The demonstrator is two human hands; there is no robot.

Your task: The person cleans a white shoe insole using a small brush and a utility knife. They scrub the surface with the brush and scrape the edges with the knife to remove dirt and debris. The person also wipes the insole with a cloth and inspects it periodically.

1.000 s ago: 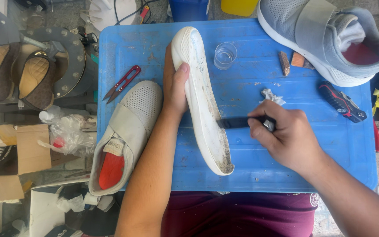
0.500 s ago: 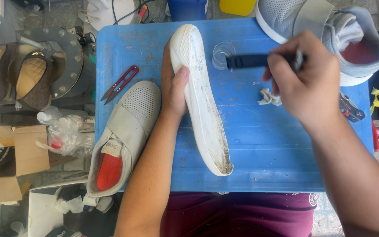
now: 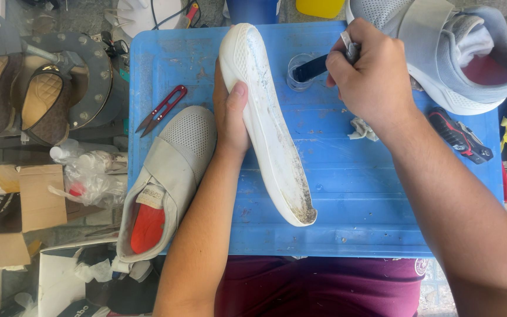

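White rubber makes up the long detached shoe sole [image 3: 268, 126], which stands on its edge on the blue plastic desk [image 3: 347, 194], with the toe end far from the person and the dirty, darkened heel end near the front border. It looks light and a little flexible, so I judge it would bend if taken only at one end; the best place to take it is the middle of the side wall, where it is more firm. The inner face seems smeared and perhaps sticky, so it is better not to touch there. The left hand [image 3: 231, 117] has its grip closed around the forward part of the sole, thumb on the near side and fingers behind, keeping it upright. The right hand [image 3: 374, 79] is closed as a fist around a small black-bristled brush with a metal handle [image 3: 315, 66], and the bristles dip into a small clear glass cup [image 3: 297, 73] just beside the toe of the sole. Near this hand lies a crumpled white scrap [image 3: 362, 129]. On the left of the sole rests a grey mesh shoe upper with a red insole [image 3: 168, 176], partly over the desk border, and red-handled thread snips [image 3: 162, 108] lie above it. A second grey shoe with its sole on [image 3: 441, 47] sits at the far right corner, and a black and red tool [image 3: 459, 135] lies below it.
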